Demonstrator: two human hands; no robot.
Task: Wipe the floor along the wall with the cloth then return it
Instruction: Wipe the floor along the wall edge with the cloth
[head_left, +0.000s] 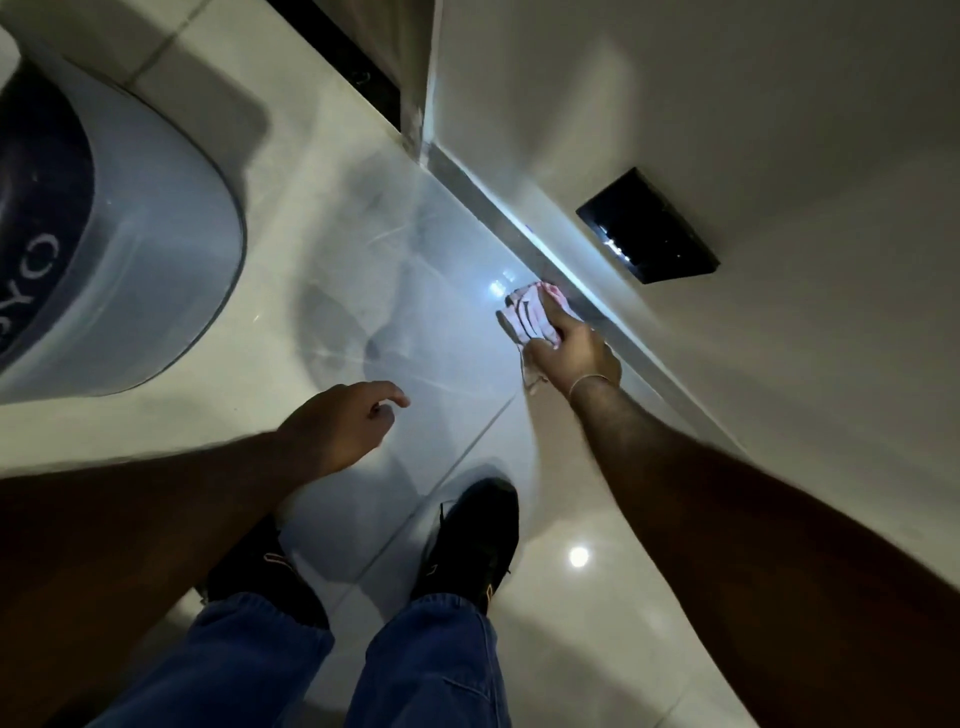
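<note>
A crumpled pink and white cloth (530, 309) lies pressed on the glossy tiled floor (415, 291), right against the skirting of the pale wall (727, 130). My right hand (574, 348) grips the cloth's near end, palm down, arm stretched forward. My left hand (343, 423) hovers over the floor to the left, holding nothing, fingers loosely curled and apart. Streaks show on the tile left of the cloth.
A large white and dark rounded appliance (104, 249) stands at the left. A black socket plate (649, 226) is set low in the wall above the cloth. My black shoes (472, 540) and blue trousers fill the bottom. A dark doorway gap (358, 57) lies at the far end.
</note>
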